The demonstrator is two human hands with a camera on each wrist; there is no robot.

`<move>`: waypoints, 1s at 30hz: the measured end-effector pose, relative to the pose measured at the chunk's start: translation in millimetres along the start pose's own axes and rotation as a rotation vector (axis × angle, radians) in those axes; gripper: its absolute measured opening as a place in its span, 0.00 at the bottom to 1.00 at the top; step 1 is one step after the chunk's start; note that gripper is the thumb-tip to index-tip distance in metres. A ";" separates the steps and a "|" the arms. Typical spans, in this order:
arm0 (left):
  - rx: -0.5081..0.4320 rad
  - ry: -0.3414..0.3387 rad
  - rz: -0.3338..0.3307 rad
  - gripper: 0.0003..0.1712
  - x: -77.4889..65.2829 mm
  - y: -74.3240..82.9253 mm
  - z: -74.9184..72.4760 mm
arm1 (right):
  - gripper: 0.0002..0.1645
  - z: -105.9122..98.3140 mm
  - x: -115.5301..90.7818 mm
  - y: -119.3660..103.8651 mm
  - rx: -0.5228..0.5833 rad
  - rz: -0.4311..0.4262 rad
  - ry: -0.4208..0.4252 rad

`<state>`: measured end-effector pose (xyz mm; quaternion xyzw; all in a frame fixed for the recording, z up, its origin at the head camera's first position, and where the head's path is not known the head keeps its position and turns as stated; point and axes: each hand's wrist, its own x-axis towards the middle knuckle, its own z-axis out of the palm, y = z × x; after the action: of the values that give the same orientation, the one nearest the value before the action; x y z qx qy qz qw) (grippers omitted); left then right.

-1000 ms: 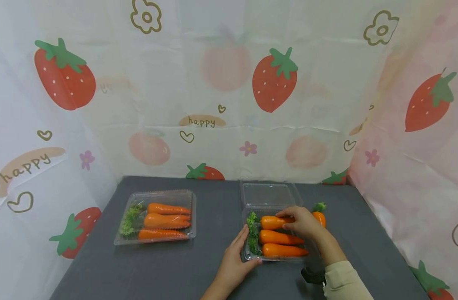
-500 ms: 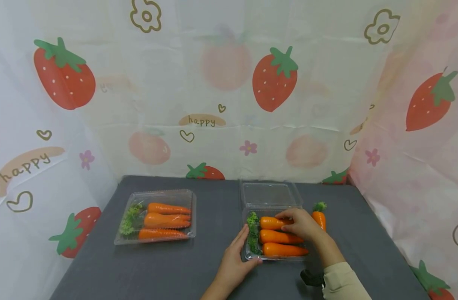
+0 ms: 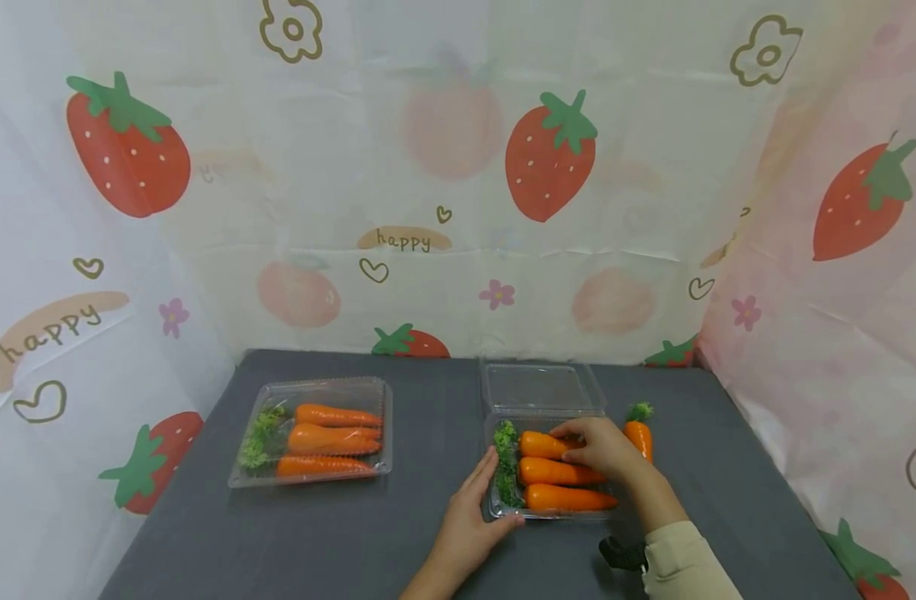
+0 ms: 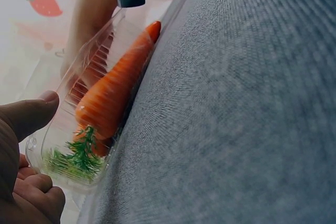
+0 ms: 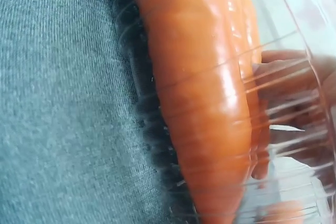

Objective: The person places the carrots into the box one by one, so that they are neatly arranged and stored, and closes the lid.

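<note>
A clear plastic box (image 3: 563, 516) on the grey table holds three orange carrots side by side, their green tops at the left. My left hand (image 3: 471, 521) holds the box's near left corner, fingers along the left side and thumb at the front. Reaching in from the right, my right hand (image 3: 608, 450) pinches the back carrot (image 3: 536, 443), whose tip it covers. The front carrot (image 4: 113, 95) lies along the near wall in the left wrist view. Through the ribbed plastic in the right wrist view, the right hand's fingers (image 5: 286, 72) show behind that carrot.
The box's lid (image 3: 540, 388) lies tilted back behind it. A loose carrot (image 3: 638, 437) rests just right of the box, partly behind the right arm. At the left stands a closed clear box (image 3: 236, 475) with carrots. Printed cloth walls (image 3: 442, 150) surround the grey table (image 3: 337, 542).
Both hands stay nearly where they were. The right wrist has shifted slightly left, while the carrots in the box look almost unmoved. The whole view has drifted a little.
</note>
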<state>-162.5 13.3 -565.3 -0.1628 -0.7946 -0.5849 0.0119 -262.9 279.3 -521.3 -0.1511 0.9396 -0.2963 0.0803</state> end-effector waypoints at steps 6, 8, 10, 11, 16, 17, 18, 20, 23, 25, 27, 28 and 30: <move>-0.024 -0.022 -0.029 0.56 1.0 1.8 -1.4 | 0.21 -0.2 1.5 -0.8 0.015 0.021 -0.007; -0.030 -0.027 -0.038 0.56 1.5 2.5 -1.5 | 0.21 -0.3 1.9 -0.6 0.017 0.018 -0.009; -0.027 -0.026 -0.037 0.56 1.7 2.5 -1.3 | 0.21 -0.1 2.0 -0.1 0.011 0.004 -0.011; -0.021 -0.023 -0.031 0.56 1.6 2.3 -1.2 | 0.21 -0.1 1.9 -0.1 0.010 0.000 -0.012; 0.000 -0.011 -0.006 0.55 0.4 0.5 -0.4 | 0.19 1.0 0.9 -0.8 0.005 -0.019 -0.007; 0.003 -0.010 -0.003 0.55 0.3 0.2 -0.3 | 0.19 1.0 0.8 -1.3 0.006 -0.018 -0.004; 0.000 -0.010 -0.008 0.55 0.4 0.1 -0.3 | 0.19 1.2 0.7 -1.8 0.005 -0.017 0.001; -0.003 -0.008 -0.008 0.55 0.5 -0.3 -0.1 | 0.18 1.0 0.5 -3.4 -0.001 -0.016 0.011; -0.006 -0.004 -0.013 0.55 0.5 -0.3 0.2 | 0.18 -0.3 -0.8 -5.7 -0.010 -0.028 0.024; -0.006 -0.002 -0.010 0.55 0.4 -0.8 0.3 | 0.18 -1.4 -2.2 -7.6 -0.014 -0.039 0.034; -0.004 -0.001 -0.007 0.55 0.4 -1.2 0.3 | 0.18 -2.4 -3.8 -9.6 -0.012 -0.038 0.047; -0.004 -0.002 -0.007 0.55 0.4 -1.4 0.2 | 0.18 -2.9 -4.8 -10.8 -0.010 -0.034 0.056; -0.001 -0.001 -0.004 0.55 0.5 -2.0 0.0 | 0.18 -3.7 -6.7 -12.7 -0.014 -0.026 0.074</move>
<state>-163.6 12.9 -567.1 -0.1617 -0.7947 -0.5850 0.0103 -254.5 273.6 -510.5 -0.1529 0.9420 -0.2961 0.0407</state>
